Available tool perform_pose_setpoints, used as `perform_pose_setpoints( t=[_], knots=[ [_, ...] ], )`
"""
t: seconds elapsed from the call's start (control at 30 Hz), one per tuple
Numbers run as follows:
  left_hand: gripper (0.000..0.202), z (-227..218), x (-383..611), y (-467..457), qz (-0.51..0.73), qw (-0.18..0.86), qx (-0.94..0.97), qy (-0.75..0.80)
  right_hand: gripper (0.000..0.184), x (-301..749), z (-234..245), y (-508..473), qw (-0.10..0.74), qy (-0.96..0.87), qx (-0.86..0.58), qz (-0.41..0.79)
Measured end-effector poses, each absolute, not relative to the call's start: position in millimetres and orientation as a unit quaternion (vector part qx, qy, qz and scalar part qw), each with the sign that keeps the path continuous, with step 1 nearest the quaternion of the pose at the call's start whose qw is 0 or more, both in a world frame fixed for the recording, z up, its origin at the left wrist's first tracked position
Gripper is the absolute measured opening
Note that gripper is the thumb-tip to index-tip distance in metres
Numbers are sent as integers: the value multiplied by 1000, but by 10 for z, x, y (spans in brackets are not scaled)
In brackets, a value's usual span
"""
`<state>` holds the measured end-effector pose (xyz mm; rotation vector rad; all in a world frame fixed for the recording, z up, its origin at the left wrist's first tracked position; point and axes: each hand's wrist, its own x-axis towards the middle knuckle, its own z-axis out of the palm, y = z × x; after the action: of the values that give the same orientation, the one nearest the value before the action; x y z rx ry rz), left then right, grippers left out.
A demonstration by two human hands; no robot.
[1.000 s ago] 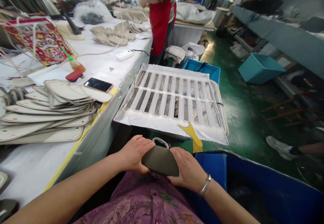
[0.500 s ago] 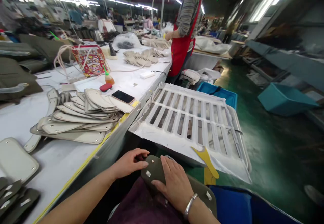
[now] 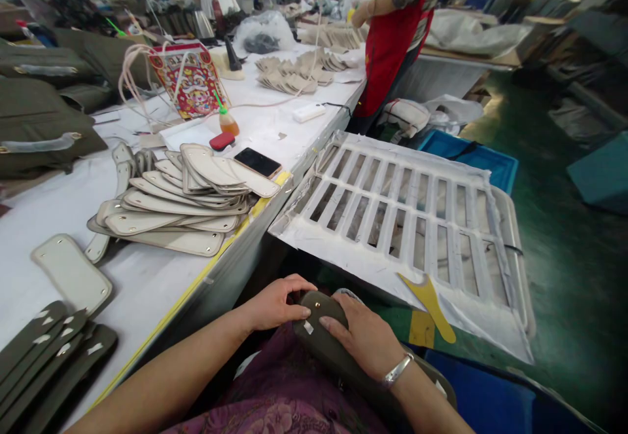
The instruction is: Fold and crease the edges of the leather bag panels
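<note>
A dark olive bag panel (image 3: 324, 336) with metal studs lies on my lap. My left hand (image 3: 275, 303) grips its rounded far end, fingers curled over the edge. My right hand (image 3: 363, 339), a silver bracelet at the wrist, presses flat on top of the panel with fingers together. A white slatted rack (image 3: 407, 218) covered in white residue stands just beyond my hands, with a yellow scraper (image 3: 432, 300) lying on its near edge.
On the white table (image 3: 147, 283) at left lie a fanned pile of cream panels (image 3: 171, 205), a phone (image 3: 258, 162), a small bottle (image 3: 226, 122), a patterned bag (image 3: 189, 80) and olive panels (image 3: 49, 355). A person in a red apron (image 3: 397, 35) stands at the table's far end. Blue bins (image 3: 471, 159) sit on the green floor.
The view has swung left and down toward the table. The olive panel has turned flat on my lap, and my right hand has slid onto its top.
</note>
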<state>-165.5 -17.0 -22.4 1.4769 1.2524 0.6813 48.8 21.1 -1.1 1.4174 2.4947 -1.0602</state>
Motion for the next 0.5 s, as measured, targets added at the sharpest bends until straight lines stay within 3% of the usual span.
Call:
perform_pose_setpoints(
  t=[0.5],
  knots=[
    [44,-279,-1534,-376,331,507,584,540,35,428,-60,203,38,820,485,-300]
  ],
)
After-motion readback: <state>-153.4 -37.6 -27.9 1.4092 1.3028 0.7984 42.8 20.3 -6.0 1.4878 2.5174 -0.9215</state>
